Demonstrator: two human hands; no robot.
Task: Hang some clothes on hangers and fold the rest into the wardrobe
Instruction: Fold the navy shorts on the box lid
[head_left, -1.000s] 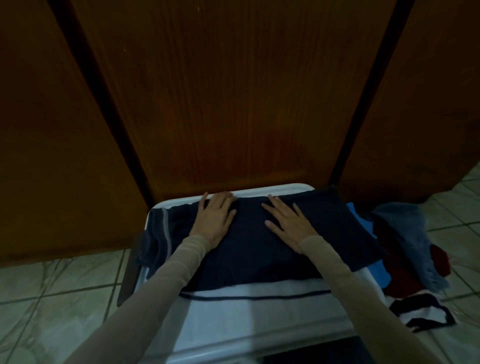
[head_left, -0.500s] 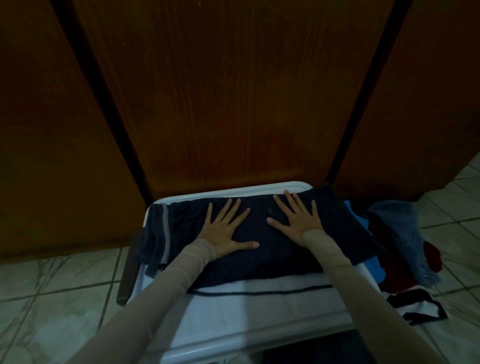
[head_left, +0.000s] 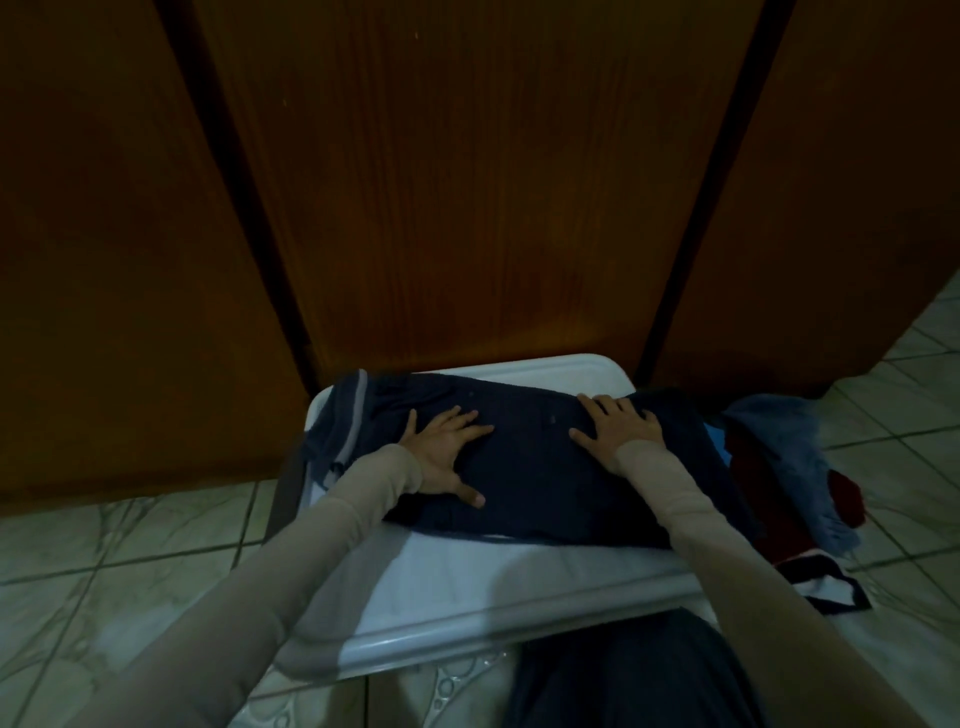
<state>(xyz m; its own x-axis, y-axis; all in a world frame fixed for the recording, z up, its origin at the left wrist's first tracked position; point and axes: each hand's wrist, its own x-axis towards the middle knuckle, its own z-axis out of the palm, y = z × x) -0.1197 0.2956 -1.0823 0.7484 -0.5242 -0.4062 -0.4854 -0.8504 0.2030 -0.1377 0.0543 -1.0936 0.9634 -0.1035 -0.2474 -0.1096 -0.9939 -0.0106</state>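
Observation:
A dark navy garment (head_left: 530, 467) with a pale grey stripe at its left end lies folded across a white plastic surface (head_left: 498, 587) in front of the wardrobe. My left hand (head_left: 447, 452) presses flat on the garment's left half, fingers spread. My right hand (head_left: 618, 431) lies flat on its right half, fingers pointing toward the far edge. Both arms wear beige sleeves. The brown wooden wardrobe doors (head_left: 467, 197) stand closed right behind the surface.
A heap of loose clothes lies on the tiled floor at the right: a grey-blue piece (head_left: 784, 457), a dark red one (head_left: 841, 499) and a white one with dark trim (head_left: 826, 587). Pale green floor tiles (head_left: 130, 561) spread on both sides.
Both hands have slid outward over the navy garment, the left toward its left end and the right toward its right end. The garment now lies narrower, and the view has shifted slightly.

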